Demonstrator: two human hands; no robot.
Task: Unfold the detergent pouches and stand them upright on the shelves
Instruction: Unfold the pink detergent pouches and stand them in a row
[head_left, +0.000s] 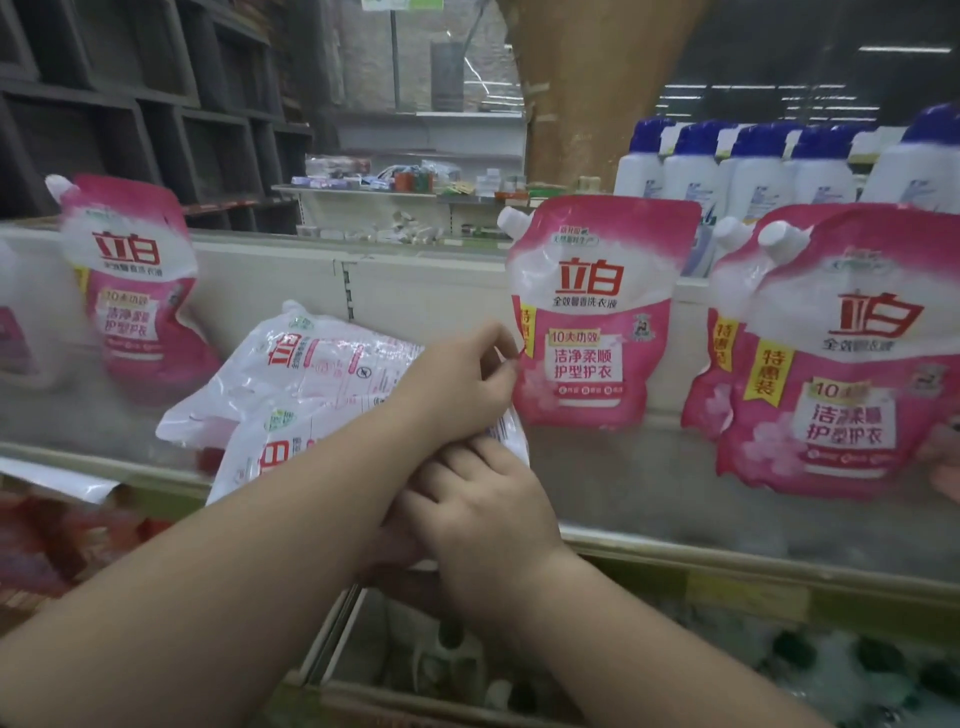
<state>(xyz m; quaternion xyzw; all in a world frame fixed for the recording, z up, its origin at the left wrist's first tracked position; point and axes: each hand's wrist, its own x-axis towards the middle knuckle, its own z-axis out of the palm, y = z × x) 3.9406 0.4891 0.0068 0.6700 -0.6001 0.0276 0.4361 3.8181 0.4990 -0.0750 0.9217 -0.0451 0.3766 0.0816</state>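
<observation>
Pouch (317, 364) lying flat, long axis left-right, under both hands
Left hand (462, 379) pinches its far-right edge; right hand (488, 514) grips the near edge (shelf (675, 499) beneath)

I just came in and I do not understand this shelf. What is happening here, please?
A person is stocking pink detergent pouches. Both hands work on the white pouch lying flat on the shelf: the left hand pinches its upper edge, the right hand holds its lower corner. It is not standing yet. One pouch already stands upright beside it, two more to the right and another on the left.
</observation>
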